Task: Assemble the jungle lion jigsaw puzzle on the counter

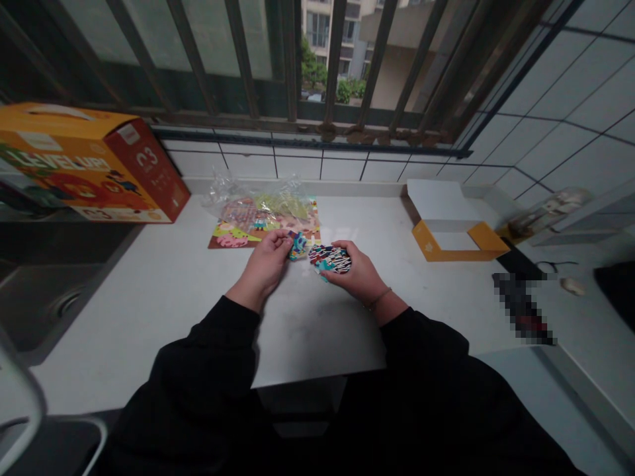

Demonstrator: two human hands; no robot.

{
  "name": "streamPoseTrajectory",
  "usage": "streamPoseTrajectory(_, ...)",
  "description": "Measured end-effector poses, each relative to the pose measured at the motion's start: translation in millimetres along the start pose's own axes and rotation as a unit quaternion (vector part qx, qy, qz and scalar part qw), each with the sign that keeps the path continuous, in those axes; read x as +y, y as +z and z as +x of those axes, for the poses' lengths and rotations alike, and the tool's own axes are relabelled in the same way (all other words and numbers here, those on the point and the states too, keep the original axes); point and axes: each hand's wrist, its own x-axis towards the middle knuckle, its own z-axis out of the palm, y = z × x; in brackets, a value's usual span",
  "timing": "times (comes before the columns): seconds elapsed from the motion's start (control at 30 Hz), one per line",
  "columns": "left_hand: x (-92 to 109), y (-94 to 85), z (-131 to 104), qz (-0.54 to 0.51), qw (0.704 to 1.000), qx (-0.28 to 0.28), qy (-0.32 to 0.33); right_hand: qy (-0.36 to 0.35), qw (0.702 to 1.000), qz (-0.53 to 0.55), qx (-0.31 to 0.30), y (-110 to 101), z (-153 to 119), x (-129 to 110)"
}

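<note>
My left hand [266,263] pinches a small, brightly coloured puzzle piece [298,245] between thumb and fingers, just above the white counter. Close beside it, my right hand [361,270] is wrapped round a stack of puzzle pieces [332,258], whose layered edges look striped in white, dark and teal. Only a narrow gap separates what the two hands hold. Behind my left hand lies a colourful picture board [233,238], partly covered by a crumpled clear plastic bag [282,198]. The exact shape of each piece is too small to make out.
At the left stands a large orange box [143,172] near a sink [59,297]. An opened yellow and white box [446,250] sits at the right back. A pixelated dark item [526,314] lies farther right. A barred window [288,66] rises behind the counter.
</note>
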Motion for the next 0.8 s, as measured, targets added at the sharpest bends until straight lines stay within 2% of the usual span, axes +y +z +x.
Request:
streamPoseTrajectory(0.13, 10.1, -10.9, -19.0, 0.098, 0.982, -0.164, -0.007, -0.003, 1.000, 0.004, 0.000, 0.4, 1.0, -0.2)
streamPoseTrajectory(0.23, 10.6, -12.8, -25.0, 0.227, 0.944, -0.227, 0.072, -0.002, 1.000, 0.008, -0.008, 0.4, 1.6, 0.4)
streamPoseTrajectory(0.33, 7.0, -11.1, -25.7, 0.305, 0.916, -0.217, 0.148, 0.006, 0.999, 0.018, -0.027, -1.1, 1.7, 1.8)
streamPoseTrajectory(0.4, 4.7, -10.1, -25.6, 0.326, 0.910, -0.205, 0.156, 0.008, 0.999, 0.025, -0.038, -3.0, 1.7, 2.9)
streamPoseTrajectory(0.6, 0.0, -8.5, -26.4, 0.291, 0.944, -0.134, 0.077, 0.000, 0.997, 0.022, -0.073, -6.1, 2.4, 5.6)
streamPoseTrajectory(0.7, -4.7, -3.9, -28.9, 0.247, 0.957, -0.137, 0.061, -0.023, 0.997, 0.007, -0.071, -4.6, 2.8, 6.6)
streamPoseTrajectory(0.8, -9.6, 4.3, -34.2, 0.242, 0.957, -0.146, 0.057, -0.035, 0.997, -0.001, -0.065, -2.7, 2.2, 6.1)
